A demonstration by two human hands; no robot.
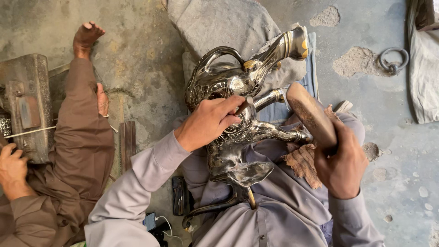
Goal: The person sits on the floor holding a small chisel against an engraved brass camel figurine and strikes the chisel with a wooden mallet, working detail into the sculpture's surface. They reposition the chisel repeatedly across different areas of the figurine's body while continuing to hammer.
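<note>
A shiny engraved metal horse figure (233,119) lies across my lap, its head towards my body and its legs pointing right. My left hand (208,121) rests on the horse's flank and pinches a short metal punch (244,106) against it. My right hand (340,160) grips a thick wooden mallet (311,113), held beside the horse's legs. A frayed brown rag (302,162) sits under the mallet hand on my grey clothing.
A person in brown clothes sits at the left, one hand (13,169) by a dark metal block (27,105), a bare foot (87,36) stretched out. Grey cushions (219,23) lie behind the horse. An iron ring (393,59) and dust piles (359,61) sit on the concrete floor.
</note>
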